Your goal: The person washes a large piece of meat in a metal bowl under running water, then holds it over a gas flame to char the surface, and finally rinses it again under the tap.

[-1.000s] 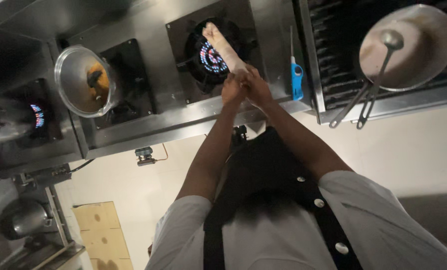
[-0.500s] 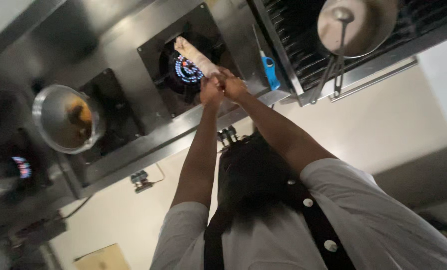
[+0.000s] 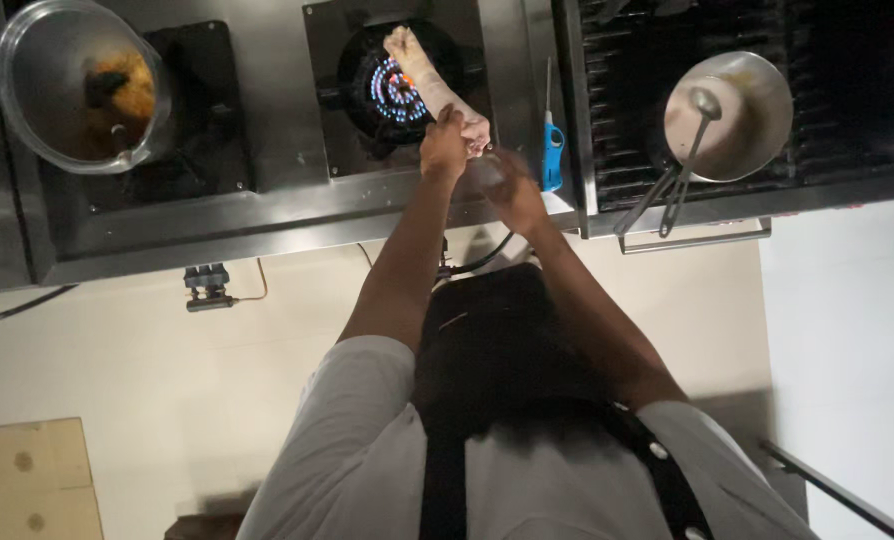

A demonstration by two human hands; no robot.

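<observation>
A pale rolled flatbread (image 3: pixel 422 75) is held slantwise over the lit gas burner (image 3: pixel 392 95), whose blue flame shows beneath it. My left hand (image 3: pixel 445 150) grips the near end of the roll. Just below and to the right of that end is my right hand (image 3: pixel 507 182), blurred; whether it touches the roll is unclear. Both arms reach forward from my white sleeves and dark apron.
A steel pan (image 3: pixel 72 85) with orange-brown food sits on the left burner. A blue stick lighter (image 3: pixel 552 150) lies on the steel counter right of the flame. On the dark grill (image 3: pixel 847 120) stands a pan (image 3: pixel 732 115) with a ladle. A cardboard box (image 3: pixel 32 480) is lower left.
The view has swung, so the stove sits level across the top. Both hands held the roll's end before; now my right hand has dropped slightly back and to the right.
</observation>
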